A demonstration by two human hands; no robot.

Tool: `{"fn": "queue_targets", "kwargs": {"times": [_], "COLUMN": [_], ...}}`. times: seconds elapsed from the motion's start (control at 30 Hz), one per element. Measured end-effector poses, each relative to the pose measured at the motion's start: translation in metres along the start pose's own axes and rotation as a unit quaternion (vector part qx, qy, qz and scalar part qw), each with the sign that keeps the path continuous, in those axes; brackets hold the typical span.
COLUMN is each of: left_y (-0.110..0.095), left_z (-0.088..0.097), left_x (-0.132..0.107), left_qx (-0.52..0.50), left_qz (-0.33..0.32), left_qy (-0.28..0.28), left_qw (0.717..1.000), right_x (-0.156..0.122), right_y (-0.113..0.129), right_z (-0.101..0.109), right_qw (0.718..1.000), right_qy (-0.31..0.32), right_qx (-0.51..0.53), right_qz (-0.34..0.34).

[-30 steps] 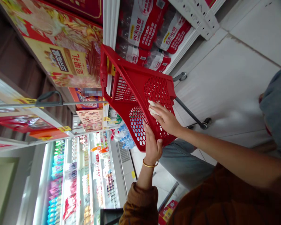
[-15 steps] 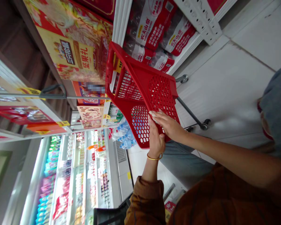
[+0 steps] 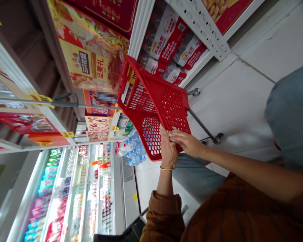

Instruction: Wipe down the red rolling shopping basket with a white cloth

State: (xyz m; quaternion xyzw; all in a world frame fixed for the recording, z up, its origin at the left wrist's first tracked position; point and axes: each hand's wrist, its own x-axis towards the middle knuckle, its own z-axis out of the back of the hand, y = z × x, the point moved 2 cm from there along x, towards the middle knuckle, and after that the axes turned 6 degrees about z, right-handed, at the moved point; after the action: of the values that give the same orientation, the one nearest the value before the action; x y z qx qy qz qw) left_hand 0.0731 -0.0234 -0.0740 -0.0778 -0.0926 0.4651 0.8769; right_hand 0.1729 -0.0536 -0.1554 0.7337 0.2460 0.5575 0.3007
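Note:
The picture lies on its side. My left hand (image 3: 168, 149), with a gold bangle at the wrist, rests over the near rim of a red shopping cart (image 3: 147, 75), fingers straight and side by side. My right hand (image 3: 189, 143) reaches in from the right; its outstretched fingertips touch the left hand near the fingers. Both hands look open, and neither is wrapped around anything that I can see. Contact between the left fingers and the cart rim is hard to judge. Perforated walls form the cart basket, and its inside is largely hidden.
Shelves with gift boxes (image 3: 91, 64) and packs of bottled water (image 3: 164, 37) border the cart. A lit cooler (image 3: 73, 198) stands farther off, near blue bottle packs (image 3: 135, 148). Cart wheels (image 3: 218, 138) rest on the tiled floor (image 3: 229, 90). A dark object (image 3: 126, 232) shows low down.
My right hand has slid back from the left fingertips toward the knuckles, fingers still straight. The cart and shelves sit slightly differently in view, as the camera has shifted.

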Motion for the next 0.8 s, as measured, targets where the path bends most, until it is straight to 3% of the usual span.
{"fn": "queue_targets", "kwargs": {"times": [0.17,0.33,0.5,0.8], "left_y": [-0.009,-0.016,-0.018,-0.029], "left_z": [-0.006,-0.003,0.000,0.003], "left_x": [0.005,-0.004,-0.011,-0.027], "left_qx": [-0.008,0.010,0.028,0.074], "left_qz": [0.072,0.094,0.090,0.055], "left_qy": [-0.034,-0.009,0.010,0.053], "left_qw": [0.997,0.996,0.996,0.994], "right_x": [-0.008,-0.011,-0.006,-0.001], "right_y": [0.004,-0.001,-0.012,-0.021], "right_z": [0.007,0.013,0.015,0.015], "right_qw": [0.999,0.998,0.987,0.984], "right_qy": [0.019,-0.044,-0.116,-0.126], "right_qx": [0.023,0.028,0.016,-0.023], "right_qz": [0.024,-0.046,-0.107,-0.128]}}
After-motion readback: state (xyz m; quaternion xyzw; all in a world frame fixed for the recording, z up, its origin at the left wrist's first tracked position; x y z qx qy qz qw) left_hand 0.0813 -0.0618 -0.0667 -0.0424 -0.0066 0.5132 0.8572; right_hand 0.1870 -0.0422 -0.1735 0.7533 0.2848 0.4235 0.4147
